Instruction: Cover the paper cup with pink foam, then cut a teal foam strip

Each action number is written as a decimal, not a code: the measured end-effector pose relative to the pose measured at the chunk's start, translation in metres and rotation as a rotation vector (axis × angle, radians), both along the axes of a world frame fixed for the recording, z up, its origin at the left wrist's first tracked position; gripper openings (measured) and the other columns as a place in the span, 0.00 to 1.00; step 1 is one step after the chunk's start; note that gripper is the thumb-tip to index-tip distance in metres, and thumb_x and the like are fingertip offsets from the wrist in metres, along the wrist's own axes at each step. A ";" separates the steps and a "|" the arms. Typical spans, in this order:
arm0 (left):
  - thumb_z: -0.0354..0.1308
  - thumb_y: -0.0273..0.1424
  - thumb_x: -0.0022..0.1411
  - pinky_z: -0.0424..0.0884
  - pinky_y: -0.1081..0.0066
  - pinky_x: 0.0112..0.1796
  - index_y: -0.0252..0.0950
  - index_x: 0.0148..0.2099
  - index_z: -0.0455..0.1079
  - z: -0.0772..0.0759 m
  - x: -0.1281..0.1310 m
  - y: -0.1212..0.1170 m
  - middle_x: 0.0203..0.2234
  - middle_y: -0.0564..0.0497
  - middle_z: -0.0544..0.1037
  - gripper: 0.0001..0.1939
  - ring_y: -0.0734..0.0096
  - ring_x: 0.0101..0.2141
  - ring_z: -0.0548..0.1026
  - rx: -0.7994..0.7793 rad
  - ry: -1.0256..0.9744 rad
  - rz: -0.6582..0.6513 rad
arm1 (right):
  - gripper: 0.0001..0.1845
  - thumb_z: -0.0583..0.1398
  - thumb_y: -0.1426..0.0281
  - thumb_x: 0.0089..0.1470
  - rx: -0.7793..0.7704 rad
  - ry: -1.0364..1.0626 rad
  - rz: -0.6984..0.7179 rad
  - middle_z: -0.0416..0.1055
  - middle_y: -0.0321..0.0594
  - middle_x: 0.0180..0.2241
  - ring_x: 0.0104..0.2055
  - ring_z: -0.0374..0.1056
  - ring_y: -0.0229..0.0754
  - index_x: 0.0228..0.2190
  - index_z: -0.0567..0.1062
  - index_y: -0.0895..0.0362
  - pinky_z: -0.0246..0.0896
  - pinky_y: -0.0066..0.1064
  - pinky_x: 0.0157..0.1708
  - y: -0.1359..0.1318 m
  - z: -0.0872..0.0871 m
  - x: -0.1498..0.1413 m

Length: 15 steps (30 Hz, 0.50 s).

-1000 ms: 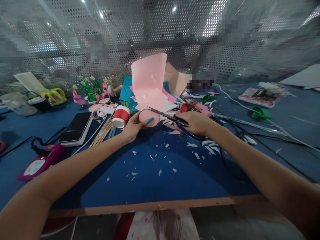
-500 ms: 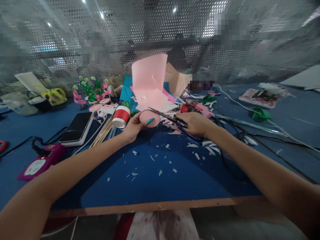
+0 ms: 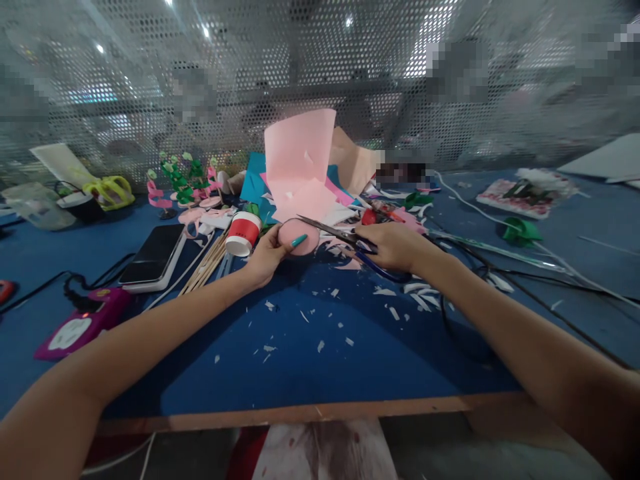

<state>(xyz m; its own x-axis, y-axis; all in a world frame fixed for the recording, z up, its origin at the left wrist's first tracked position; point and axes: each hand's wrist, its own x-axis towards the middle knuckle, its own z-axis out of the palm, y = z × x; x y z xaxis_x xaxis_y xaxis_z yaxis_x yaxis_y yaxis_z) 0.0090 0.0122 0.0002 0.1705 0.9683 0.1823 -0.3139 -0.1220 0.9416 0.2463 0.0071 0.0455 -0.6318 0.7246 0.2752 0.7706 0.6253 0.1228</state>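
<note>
Between the thumb and fingers of my left hand [image 3: 267, 255] is a round pink paper disc [image 3: 306, 249], held flat side toward me; the thumbnail is teal. My right hand [image 3: 389, 245] grips a pair of scissors [image 3: 345, 235] with dark blue handles. Their blades point left and lie at the disc's upper right edge; whether they touch the paper I cannot tell. Just left of my left hand, a red and white paper cup [image 3: 243, 233] lies tipped. Behind the disc stands a bent sheet of pink paper [image 3: 299, 148].
Paper scraps [image 3: 320, 345] litter the blue table [image 3: 280, 380]. At left are thin wooden sticks [image 3: 203, 270], a phone-like black slab [image 3: 154, 255], a purple device [image 3: 83, 325] and pink-green paper flowers [image 3: 187, 180]. Cables [image 3: 550, 273] cross the right side. A perforated metal screen [image 3: 310, 60] rises behind.
Almost nothing differs. The scissors and my right hand have shifted very slightly at the disc's edge, while my left hand keeps its hold on the disc.
</note>
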 end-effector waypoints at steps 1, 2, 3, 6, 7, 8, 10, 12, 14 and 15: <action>0.67 0.32 0.42 0.72 0.68 0.40 0.36 0.41 0.68 0.000 0.000 0.000 0.38 0.51 0.74 0.22 0.66 0.41 0.71 0.002 0.002 0.003 | 0.21 0.48 0.56 0.53 0.002 -0.002 0.000 0.74 0.48 0.29 0.31 0.69 0.48 0.35 0.71 0.58 0.56 0.32 0.27 0.000 0.000 0.000; 0.66 0.32 0.43 0.71 0.68 0.41 0.37 0.41 0.68 0.000 0.000 0.000 0.38 0.51 0.74 0.21 0.66 0.42 0.71 0.004 0.007 0.004 | 0.20 0.48 0.57 0.53 0.003 -0.003 -0.001 0.74 0.48 0.29 0.31 0.69 0.47 0.35 0.71 0.58 0.56 0.32 0.27 0.000 0.001 0.000; 0.66 0.33 0.44 0.71 0.67 0.41 0.37 0.41 0.68 0.000 0.000 0.000 0.39 0.51 0.74 0.20 0.66 0.42 0.71 0.006 0.014 0.004 | 0.20 0.49 0.57 0.53 0.003 -0.005 -0.002 0.74 0.48 0.29 0.31 0.69 0.47 0.35 0.71 0.58 0.56 0.32 0.27 0.000 0.001 0.000; 0.65 0.32 0.46 0.70 0.66 0.43 0.37 0.42 0.67 0.000 -0.001 0.000 0.41 0.51 0.73 0.19 0.65 0.45 0.70 0.034 0.041 0.017 | 0.20 0.48 0.57 0.53 -0.009 -0.019 -0.016 0.74 0.47 0.28 0.31 0.69 0.47 0.35 0.71 0.58 0.56 0.32 0.26 0.000 0.001 0.001; 0.64 0.32 0.47 0.69 0.67 0.45 0.38 0.43 0.66 0.000 -0.001 -0.001 0.42 0.51 0.72 0.20 0.66 0.46 0.69 0.060 0.050 0.033 | 0.20 0.48 0.57 0.53 -0.013 -0.027 -0.022 0.74 0.47 0.28 0.31 0.69 0.47 0.35 0.71 0.58 0.56 0.32 0.26 0.001 0.001 0.001; 0.64 0.31 0.47 0.69 0.67 0.46 0.39 0.44 0.65 0.000 -0.001 -0.001 0.43 0.51 0.71 0.21 0.66 0.46 0.68 0.087 0.060 0.051 | 0.21 0.48 0.57 0.53 -0.015 -0.032 -0.027 0.74 0.48 0.28 0.30 0.69 0.47 0.35 0.71 0.58 0.56 0.32 0.26 0.001 0.001 0.001; 0.64 0.31 0.48 0.67 0.67 0.47 0.39 0.45 0.63 0.000 -0.001 -0.001 0.43 0.52 0.71 0.22 0.68 0.46 0.68 0.123 0.080 0.081 | 0.21 0.47 0.57 0.54 -0.013 -0.036 -0.033 0.74 0.49 0.28 0.30 0.69 0.47 0.34 0.71 0.59 0.56 0.32 0.26 0.001 0.001 0.002; 0.63 0.32 0.48 0.67 0.68 0.48 0.38 0.44 0.63 0.000 -0.001 0.000 0.40 0.53 0.71 0.20 0.70 0.45 0.68 0.126 0.094 0.078 | 0.22 0.47 0.56 0.54 -0.010 -0.037 -0.032 0.74 0.49 0.28 0.30 0.69 0.47 0.33 0.71 0.59 0.56 0.32 0.26 0.001 0.001 0.002; 0.63 0.31 0.49 0.67 0.69 0.47 0.37 0.42 0.63 -0.001 -0.001 0.000 0.38 0.53 0.71 0.17 0.71 0.43 0.69 0.127 0.098 0.060 | 0.21 0.48 0.56 0.54 -0.004 -0.034 -0.027 0.74 0.48 0.28 0.30 0.69 0.46 0.32 0.71 0.59 0.56 0.32 0.26 0.001 0.001 0.001; 0.63 0.31 0.49 0.67 0.69 0.47 0.37 0.40 0.64 -0.001 -0.001 0.000 0.37 0.53 0.71 0.16 0.72 0.43 0.69 0.132 0.097 0.053 | 0.21 0.48 0.55 0.53 0.003 -0.032 -0.022 0.74 0.48 0.28 0.30 0.69 0.46 0.32 0.71 0.58 0.56 0.31 0.26 0.000 0.001 0.001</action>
<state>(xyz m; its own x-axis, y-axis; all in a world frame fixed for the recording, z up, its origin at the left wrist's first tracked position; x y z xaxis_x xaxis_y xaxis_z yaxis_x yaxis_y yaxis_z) 0.0078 0.0126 -0.0006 0.1424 0.9452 0.2937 -0.2124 -0.2606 0.9418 0.2475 0.0075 0.0463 -0.6243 0.7378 0.2568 0.7798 0.6079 0.1495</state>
